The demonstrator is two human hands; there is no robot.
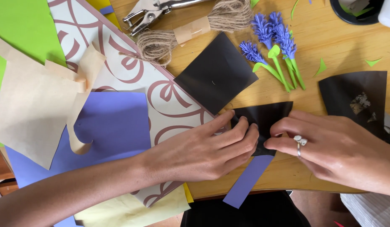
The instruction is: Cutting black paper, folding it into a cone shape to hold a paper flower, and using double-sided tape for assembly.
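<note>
Clearly both hands pinch the small black square of thin paper [265, 120] at its near edge, the left hand [203, 149] and right hand [333, 149] closed on it fingertip to fingertip over the wooden table [329, 38]. It looks light, limp and easily creased, so edges suit best; just below the grip lies a purple paper strip [248, 178].
</note>
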